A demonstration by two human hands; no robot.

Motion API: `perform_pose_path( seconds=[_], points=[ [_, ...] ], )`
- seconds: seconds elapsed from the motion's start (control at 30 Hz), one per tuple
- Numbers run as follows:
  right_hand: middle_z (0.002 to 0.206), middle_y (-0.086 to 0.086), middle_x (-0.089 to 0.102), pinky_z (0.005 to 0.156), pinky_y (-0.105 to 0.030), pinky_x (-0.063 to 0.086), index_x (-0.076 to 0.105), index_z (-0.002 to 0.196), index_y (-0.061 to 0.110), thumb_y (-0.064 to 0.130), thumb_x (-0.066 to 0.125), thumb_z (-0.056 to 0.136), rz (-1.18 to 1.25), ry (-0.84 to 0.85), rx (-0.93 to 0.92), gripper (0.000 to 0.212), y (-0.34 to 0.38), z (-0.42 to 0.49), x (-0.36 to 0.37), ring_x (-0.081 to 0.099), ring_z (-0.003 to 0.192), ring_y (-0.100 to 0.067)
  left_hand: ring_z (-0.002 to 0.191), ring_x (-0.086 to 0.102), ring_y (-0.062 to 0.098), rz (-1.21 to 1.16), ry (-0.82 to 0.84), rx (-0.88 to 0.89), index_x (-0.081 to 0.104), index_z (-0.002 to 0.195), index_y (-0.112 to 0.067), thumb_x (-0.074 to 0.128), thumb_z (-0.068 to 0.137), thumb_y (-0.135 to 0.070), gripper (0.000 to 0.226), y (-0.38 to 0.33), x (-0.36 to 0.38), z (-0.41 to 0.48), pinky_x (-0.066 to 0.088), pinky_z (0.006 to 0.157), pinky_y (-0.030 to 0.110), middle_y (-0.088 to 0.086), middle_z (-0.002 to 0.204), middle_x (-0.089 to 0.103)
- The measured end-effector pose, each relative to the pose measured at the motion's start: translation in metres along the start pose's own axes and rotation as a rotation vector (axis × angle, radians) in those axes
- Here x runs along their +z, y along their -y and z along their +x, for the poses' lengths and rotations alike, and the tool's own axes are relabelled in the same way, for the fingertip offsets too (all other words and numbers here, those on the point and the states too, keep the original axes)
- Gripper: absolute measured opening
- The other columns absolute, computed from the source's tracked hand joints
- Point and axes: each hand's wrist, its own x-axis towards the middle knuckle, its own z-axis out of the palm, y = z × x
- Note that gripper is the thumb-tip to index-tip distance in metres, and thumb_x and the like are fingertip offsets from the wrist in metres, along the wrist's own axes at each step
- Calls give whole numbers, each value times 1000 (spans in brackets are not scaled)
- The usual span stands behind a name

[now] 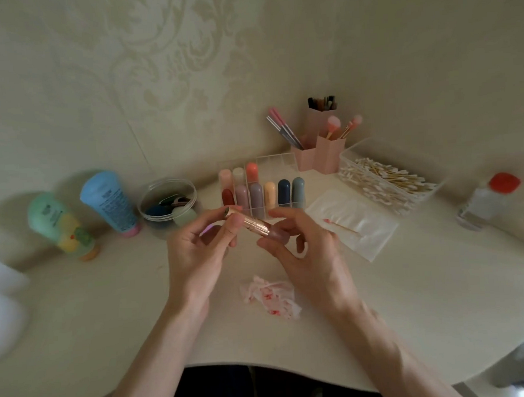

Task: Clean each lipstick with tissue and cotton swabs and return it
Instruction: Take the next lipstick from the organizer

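Over the desk (415, 311), before the lipstick organizer (283, 158): both hands on one lipstick.
Left hand (196, 251) pinches the gold end of the lipstick (250, 222); right hand (300, 251) grips its mauve end, perhaps the cap, though blur leaves that unsure. With a stained tissue (271, 293) below and a used cotton swab (342, 226) to the right, wiping looks done; next, close it squarely and slot it back.
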Motion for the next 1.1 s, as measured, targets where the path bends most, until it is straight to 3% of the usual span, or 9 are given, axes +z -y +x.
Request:
perform_pose_path(
  seconds=[0.1, 0.23, 0.37, 0.43, 0.57, 0.63, 0.73, 0.93, 1.1],
  points=[
    [90, 17, 73, 72, -14, 42, 70, 106, 22, 15, 85, 86, 51, -21, 48, 26, -2, 2, 1, 66, 87, -9, 63, 48, 14, -35, -15, -8, 84, 95, -23, 80, 76, -32, 21, 2, -1, 0, 42, 57, 19, 1, 66, 58],
    [83, 11, 69, 68, -17, 45, 72, 107, 18, 16, 70, 100, 118, 93, 54, 8, -4, 1, 2, 63, 74, -14, 62, 48, 13, -59, -14, -21, 84, 95, -24, 79, 76, -32, 22, 6, -3, 1, 42, 56, 17, 2, 67, 57],
    [87, 13, 68, 64, -19, 46, 70, 116, 24, 26, 76, 96, 114, 139, 91, 21, -3, 0, 4, 61, 70, -13, 63, 49, 12, -76, -33, -40, 83, 99, -21, 79, 79, -33, 24, 10, -9, 4, 40, 55, 18, 2, 69, 58],
    [90, 16, 68, 63, -20, 48, 67, 113, 24, 20, 82, 91, 115, 110, 122, 27, -3, 1, 5, 63, 71, -13, 64, 49, 14, -74, -32, -42, 83, 100, -20, 79, 80, -33, 25, 10, -8, 4, 38, 55, 20, 3, 69, 58],
    [84, 8, 69, 65, -25, 51, 69, 108, 22, 24, 69, 101, 153, 138, 124, 8, -5, 1, 2, 65, 70, -15, 66, 49, 14, -95, -25, -52, 83, 102, -19, 78, 81, -33, 25, 10, -7, 5, 38, 56, 20, 4, 71, 58],
    [85, 8, 69, 64, -23, 50, 70, 113, 23, 29, 67, 102, 129, 172, 103, 13, -4, 0, 3, 66, 70, -15, 66, 49, 13, -99, -29, -55, 82, 105, -17, 77, 82, -33, 28, 11, -8, 5, 39, 56, 19, 4, 72, 57],
    [95, 11, 70, 65, -30, 55, 64, 117, 28, 21, 79, 93, 166, 136, 134, 29, -1, 0, 6, 69, 72, -19, 67, 49, 14, -75, -30, -58, 82, 102, -17, 77, 84, -31, 23, 12, -7, 4, 38, 56, 20, 4, 70, 57],
    [84, 7, 69, 64, -28, 53, 67, 105, 20, 19, 66, 103, 143, 152, 98, 3, -3, 0, 4, 68, 70, -19, 67, 49, 12, -111, 16, -73, 83, 100, -19, 74, 85, -29, 21, 10, -6, 2, 36, 55, 19, 7, 72, 56],
    [79, 9, 64, 61, -28, 48, 68, 103, 20, 26, 59, 107, 84, 176, 70, 10, -7, -1, 4, 60, 67, -16, 72, 50, 10, -132, 80, -75, 82, 103, -24, 67, 90, -28, 21, 7, -6, 0, 31, 56, 23, 13, 88, 58]
  ],
)
